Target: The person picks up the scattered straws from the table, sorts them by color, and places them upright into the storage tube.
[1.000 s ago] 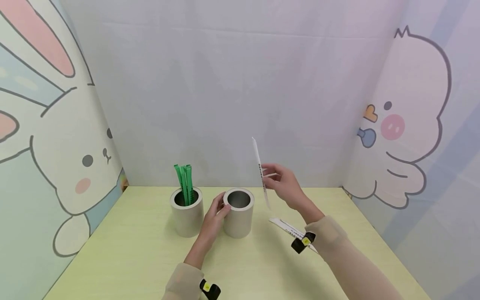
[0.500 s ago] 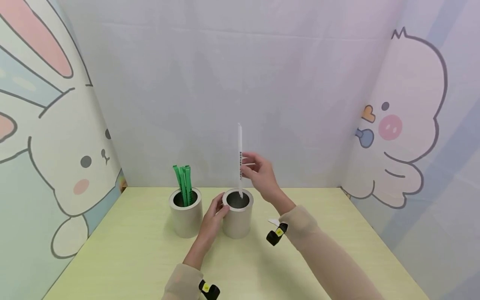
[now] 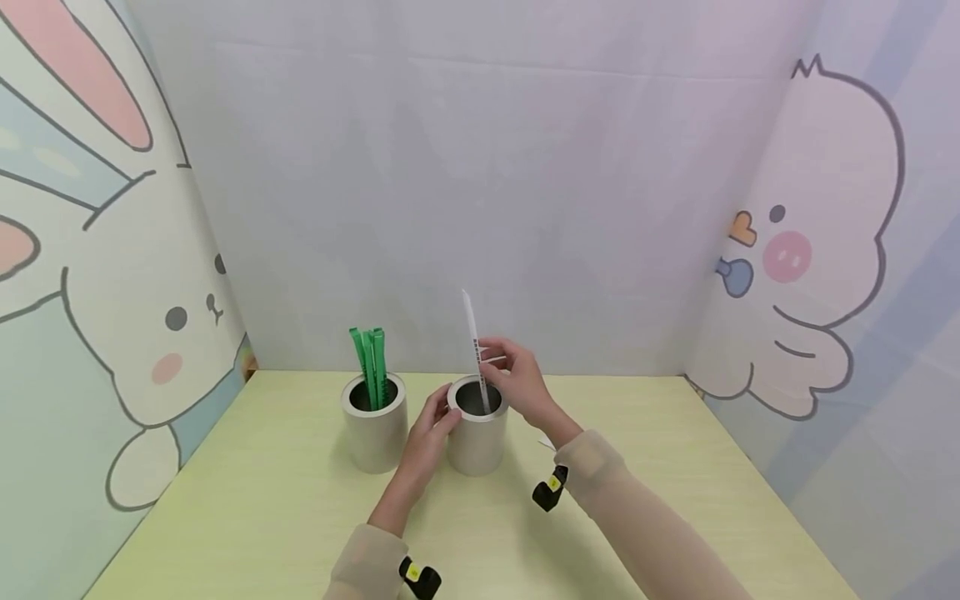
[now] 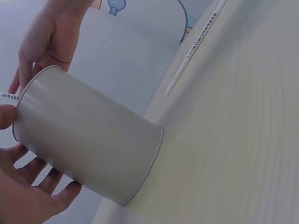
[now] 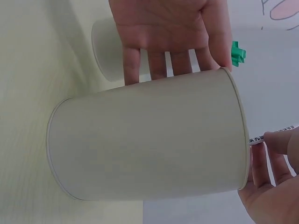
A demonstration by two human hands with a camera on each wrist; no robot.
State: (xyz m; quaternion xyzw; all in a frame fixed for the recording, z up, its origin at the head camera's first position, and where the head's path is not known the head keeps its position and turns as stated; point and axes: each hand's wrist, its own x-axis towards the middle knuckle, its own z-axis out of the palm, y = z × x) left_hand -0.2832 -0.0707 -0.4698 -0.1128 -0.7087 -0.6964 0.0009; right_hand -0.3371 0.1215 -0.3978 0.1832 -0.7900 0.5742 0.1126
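Observation:
My left hand (image 3: 423, 446) grips the right-hand grey canister (image 3: 476, 450) from its left side, thumb at the rim and fingers against the wall. Between thumb and fingertips, my right hand (image 3: 522, 385) pinches a slim white paper-wrapped straw (image 3: 472, 327) with dark print. The straw leans a little to the left, its lower end inside the canister's mouth. In the right wrist view, the printed straw (image 5: 257, 140) crosses the canister's rim beside the right fingers. The canister stands upright on the table.
A matching canister (image 3: 373, 442) stands to the left, with several green wrapped straws (image 3: 371, 367) upright in it. White wrapped straw (image 4: 196, 44) lies on the table right of the canisters, mostly hidden by my right forearm in the head view. A pale curtain (image 3: 480, 183) hangs behind the table.
My right hand has carried the white straw leftward over the right canister, then lowered its bottom end into the mouth. The left hand has kept its hold on the canister.

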